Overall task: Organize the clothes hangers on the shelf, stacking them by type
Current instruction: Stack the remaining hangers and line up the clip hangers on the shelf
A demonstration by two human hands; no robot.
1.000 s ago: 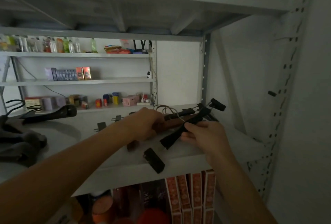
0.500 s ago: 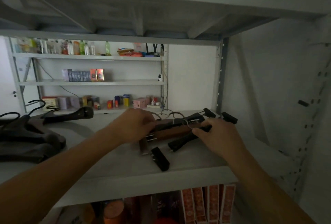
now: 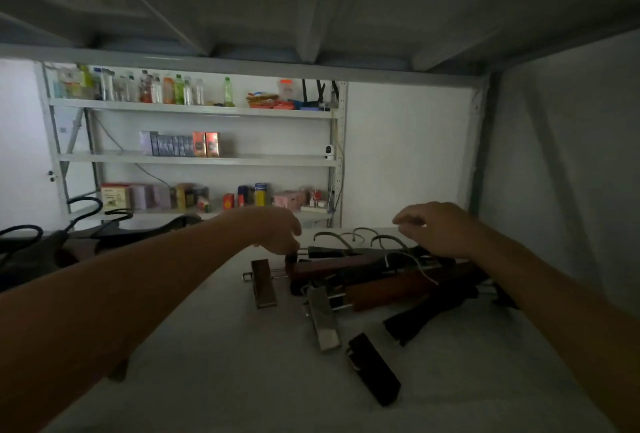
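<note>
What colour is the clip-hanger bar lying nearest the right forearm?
Reddish-brown wood, the clip-hanger bar; seen in the head view, dimly lit.

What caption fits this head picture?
Both hands reach over clip hangers piled on a shelf.

Two bare forearms, no sleeves, unadorned fingers [image 3: 403, 225].

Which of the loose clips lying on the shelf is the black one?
The black clip, nearest the shelf's front edge. The other two clips lie farther back and look silvery grey.
</note>
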